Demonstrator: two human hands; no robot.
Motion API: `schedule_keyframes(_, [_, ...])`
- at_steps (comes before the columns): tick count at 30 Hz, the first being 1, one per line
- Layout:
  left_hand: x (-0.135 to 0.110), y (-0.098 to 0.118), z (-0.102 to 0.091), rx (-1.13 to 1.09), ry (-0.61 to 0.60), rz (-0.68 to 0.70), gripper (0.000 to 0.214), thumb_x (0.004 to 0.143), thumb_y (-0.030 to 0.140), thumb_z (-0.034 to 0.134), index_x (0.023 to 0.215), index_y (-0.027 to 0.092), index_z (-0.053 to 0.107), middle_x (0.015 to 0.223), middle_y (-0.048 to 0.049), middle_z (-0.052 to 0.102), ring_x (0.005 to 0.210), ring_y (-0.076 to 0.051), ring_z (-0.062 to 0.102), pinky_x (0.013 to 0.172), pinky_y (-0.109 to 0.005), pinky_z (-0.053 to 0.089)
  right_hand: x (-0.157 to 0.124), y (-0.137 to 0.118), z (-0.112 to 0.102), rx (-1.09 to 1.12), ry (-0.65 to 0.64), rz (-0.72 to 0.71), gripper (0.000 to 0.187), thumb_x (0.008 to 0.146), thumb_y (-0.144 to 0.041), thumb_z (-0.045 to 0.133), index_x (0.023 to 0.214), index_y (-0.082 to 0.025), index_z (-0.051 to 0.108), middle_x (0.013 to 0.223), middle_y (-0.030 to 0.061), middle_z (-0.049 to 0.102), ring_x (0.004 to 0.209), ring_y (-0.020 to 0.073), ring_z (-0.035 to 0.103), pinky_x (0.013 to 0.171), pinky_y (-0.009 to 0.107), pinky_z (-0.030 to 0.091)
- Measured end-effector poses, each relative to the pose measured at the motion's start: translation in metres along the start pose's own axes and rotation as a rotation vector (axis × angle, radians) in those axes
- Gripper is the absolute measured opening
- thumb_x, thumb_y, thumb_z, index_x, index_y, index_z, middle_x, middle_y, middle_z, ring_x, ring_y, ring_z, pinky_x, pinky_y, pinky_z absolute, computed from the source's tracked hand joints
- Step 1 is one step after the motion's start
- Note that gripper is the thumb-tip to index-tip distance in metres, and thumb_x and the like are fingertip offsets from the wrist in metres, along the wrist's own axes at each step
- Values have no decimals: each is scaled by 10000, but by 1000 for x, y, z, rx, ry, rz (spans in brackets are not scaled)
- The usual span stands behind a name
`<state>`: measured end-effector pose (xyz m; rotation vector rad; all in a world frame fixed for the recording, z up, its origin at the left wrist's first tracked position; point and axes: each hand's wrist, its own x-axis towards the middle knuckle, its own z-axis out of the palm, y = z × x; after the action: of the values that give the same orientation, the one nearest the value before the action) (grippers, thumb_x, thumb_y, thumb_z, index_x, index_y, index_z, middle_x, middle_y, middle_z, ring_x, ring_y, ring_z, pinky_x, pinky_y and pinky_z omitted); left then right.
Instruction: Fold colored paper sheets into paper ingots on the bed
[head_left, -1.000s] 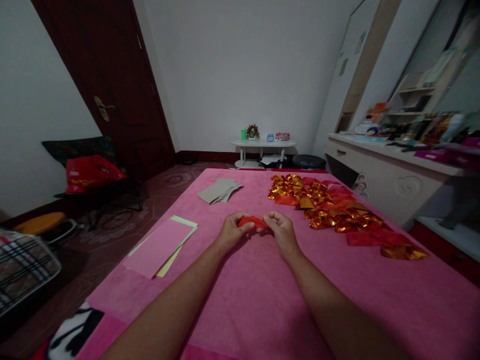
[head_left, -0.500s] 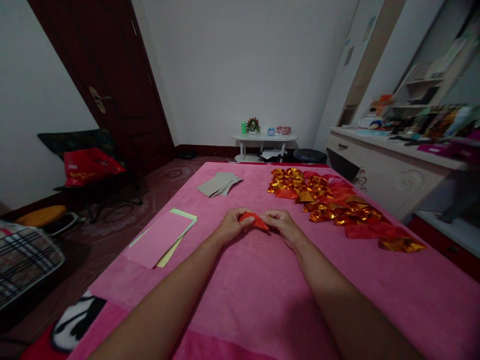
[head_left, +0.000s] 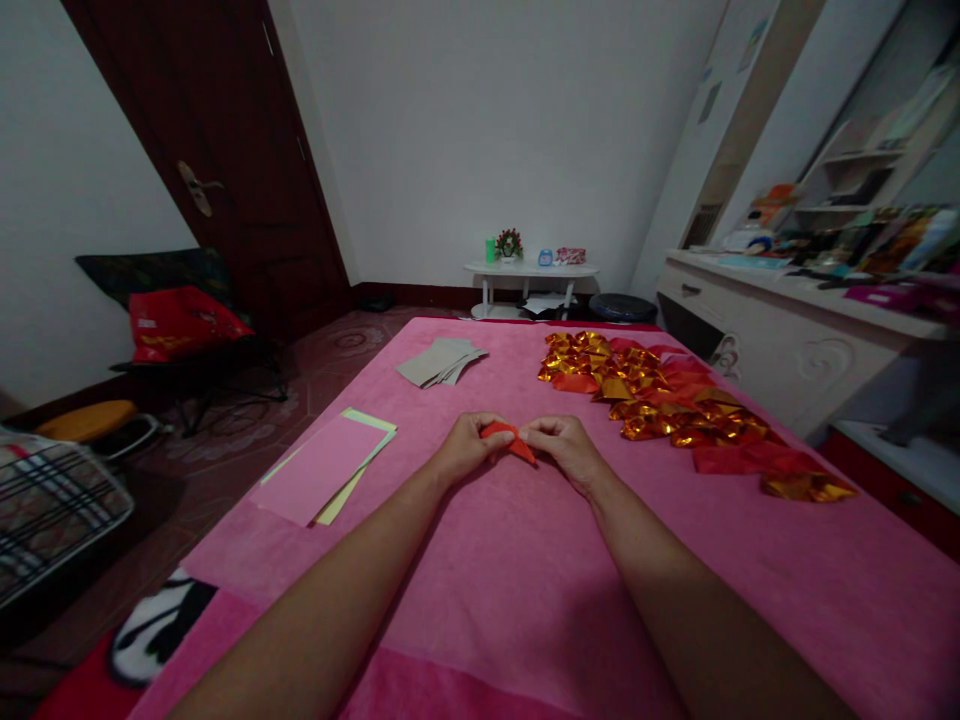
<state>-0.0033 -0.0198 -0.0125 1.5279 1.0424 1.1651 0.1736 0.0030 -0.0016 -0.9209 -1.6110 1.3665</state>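
- Head view: a pink cloth (head_left: 495, 580), the landmark for all places given below.
- Red folded piece (head_left: 522, 451): held just above the middle of the cloth, between the two hands, one pointed corner directed toward the wearer.
- Left hand (head_left: 472, 447): over the cloth's middle; thumb and fingers closed on the left part of the piece, gripping it.
- Right hand (head_left: 561, 448): also over the cloth's middle; thumb and forefinger pinched together at the piece's right side, the other fingers curled.
- Grey sheets (head_left: 439, 362): fanned, overlapping, on the far left part of the cloth.
- Pink sheet (head_left: 326, 468): on the left part of the cloth, nearer the wearer, lying over a yellow sheet (head_left: 343, 501) whose edge projects.
- Gold and red pieces (head_left: 645, 420): in crowded rows on the right part of the cloth, the gold ones shiny and creased.
- White table (head_left: 529, 270): beyond the cloth's far edge, bearing a green cup (head_left: 490, 250) and a potted plant (head_left: 509, 245).
- Red bag (head_left: 184, 325): on a chair, left of the cloth.
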Motion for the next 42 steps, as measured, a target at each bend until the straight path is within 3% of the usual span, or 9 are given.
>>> schedule_keyframes(6, [-1,1,3,49,12,-6,262,756,370,639,728,110,624,486,48,467,423,-56,367,421,-188,263,-1,-1,3,-150,80,-104,130,670,-250,632,632,-131,665,590,2,611,533,114,508,546,242,398])
schedule_keyframes(11, [-2,5,6,84,46,-12,253,737,363,650,730,112,624,489,48,474,411,-61,387,407,-185,279,-1,-1,4,-309,128,-219,108,670,-176,592,579,-144,641,561,-5,571,534,114,475,527,239,356])
schedule_keyframes(18, [-3,9,5,70,112,-4,268,704,373,678,698,109,631,488,42,492,410,-60,399,417,-187,279,-2,-3,6,-417,101,-323,130,735,-192,578,637,-158,655,633,5,580,597,128,498,576,250,364])
schedule_keyframes(21, [-1,10,5,63,193,-13,266,699,374,675,672,113,629,458,44,486,405,-63,393,428,-192,289,-1,-2,7,-351,60,-270,184,786,-257,546,683,-153,657,656,14,598,630,140,527,608,255,395])
schedule_keyframes(26, [0,12,6,47,297,11,246,679,360,680,661,117,640,487,32,526,427,-70,417,454,-198,320,1,2,9,-276,6,-158,240,791,-343,556,657,-155,623,565,0,580,529,130,519,526,244,401])
schedule_keyframes(31, [-1,13,7,55,277,20,226,681,333,677,673,108,652,529,19,559,426,-66,420,441,-195,322,-1,0,11,-279,57,-156,128,720,-236,590,615,-164,590,537,-16,561,500,112,486,505,228,370])
schedule_keyframes(42, [0,9,4,-85,204,19,278,727,367,679,773,93,661,497,4,589,435,-95,518,469,-203,408,1,0,11,-274,122,-223,167,743,-277,596,618,-185,532,543,-47,476,520,109,428,507,227,322])
